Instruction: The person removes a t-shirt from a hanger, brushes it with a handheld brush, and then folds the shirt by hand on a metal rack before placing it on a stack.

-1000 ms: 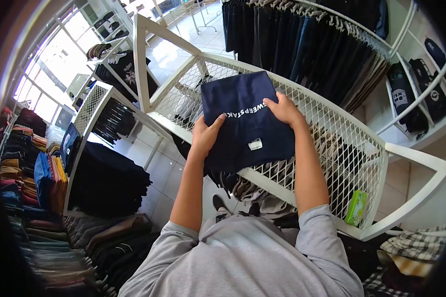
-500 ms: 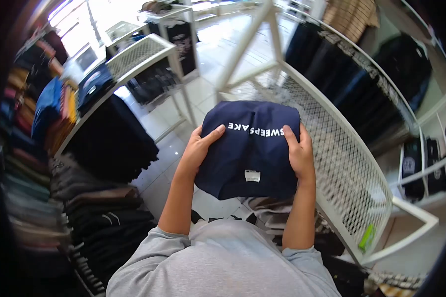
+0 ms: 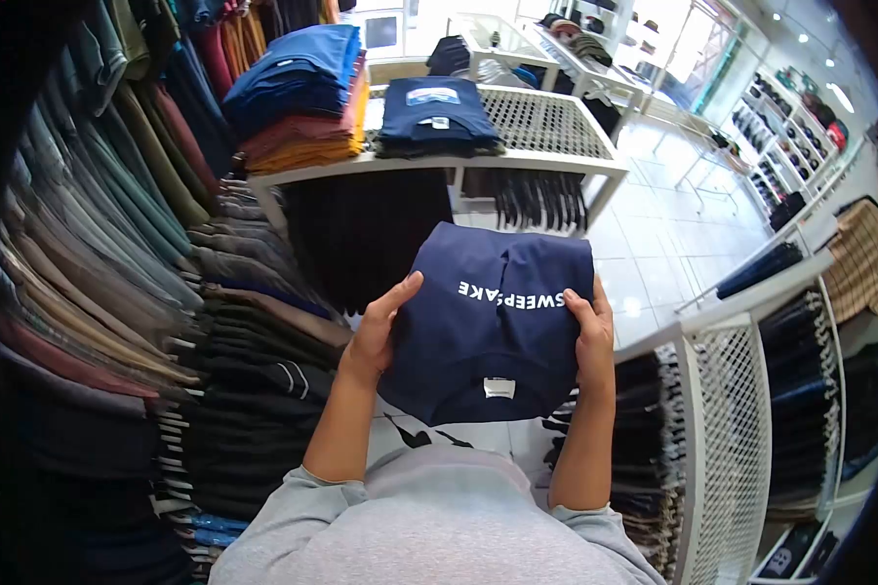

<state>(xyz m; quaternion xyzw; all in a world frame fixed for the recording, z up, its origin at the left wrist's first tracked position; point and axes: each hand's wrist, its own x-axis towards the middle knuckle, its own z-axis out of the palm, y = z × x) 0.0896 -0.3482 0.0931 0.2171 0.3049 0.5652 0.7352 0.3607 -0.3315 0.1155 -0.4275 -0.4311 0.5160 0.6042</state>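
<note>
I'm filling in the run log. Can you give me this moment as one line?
left hand: grips shirt edge | right hand: grips other edge | shirt: folded, navy, held up at chest

Folded shirt (image 3: 488, 331): matt navy cloth. Shelf (image 3: 546, 122): white metal mesh. Floor (image 3: 663, 229): glossy tile.

Folded shirt (image 3: 493, 322): navy, white block lettering across it, small white tag near bottom hem. Sleeves (image 3: 439, 531): light grey. Display table (image 3: 546, 127) at 12 o'clock: white mesh top. Stack (image 3: 302, 97) at 11 o'clock: blue on top, then maroon, mustard yellow. Hanging rack (image 3: 117, 244) at 9 o'clock: olive, grey, brown, black. Floor (image 3: 673, 224): glossy white tile.
</note>
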